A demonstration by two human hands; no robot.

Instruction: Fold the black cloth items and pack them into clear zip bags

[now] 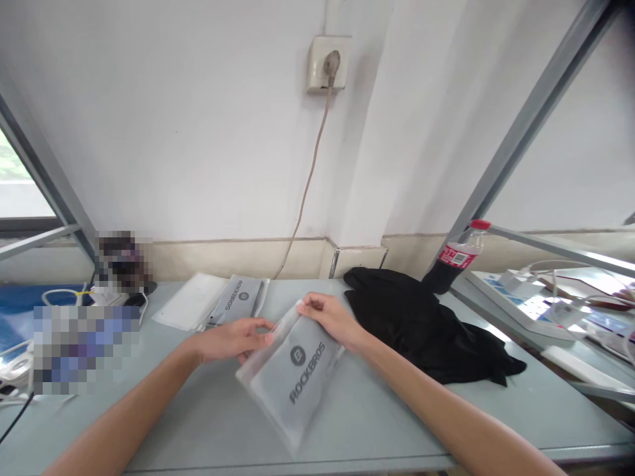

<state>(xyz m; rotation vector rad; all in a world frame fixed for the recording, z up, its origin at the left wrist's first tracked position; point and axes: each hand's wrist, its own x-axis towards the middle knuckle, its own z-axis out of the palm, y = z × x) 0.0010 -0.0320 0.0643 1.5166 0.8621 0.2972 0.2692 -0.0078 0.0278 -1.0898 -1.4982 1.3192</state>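
Nearest the camera, two bare forearms (143,400) stretch over a pale table (188,423). A crumpled black cloth (407,324) lies on the right side of the table, near the right forearm. Between the hands, in front of the wall, is a frosted plastic bag (300,383) printed ROCKBROS, slanting with one corner towards the camera; I cannot tell whether that corner touches the table. The right hand (330,318) pinches its far corner between thumb and bent fingers. The left hand (238,338) holds the left edge, thumb in front, fingers nearly closed and partly behind the plastic. Beyond the left hand lie a second printed bag (244,299) and a clear sleeve (191,301), side by side. The thin plastic looks slippery: a loose pinch could let the bag slide, and uneven pulling could crease or split its edge. A dark drink bottle (454,258) stands by the cloth, so, I judge, tugging the fabric or a stray right elbow might topple it.
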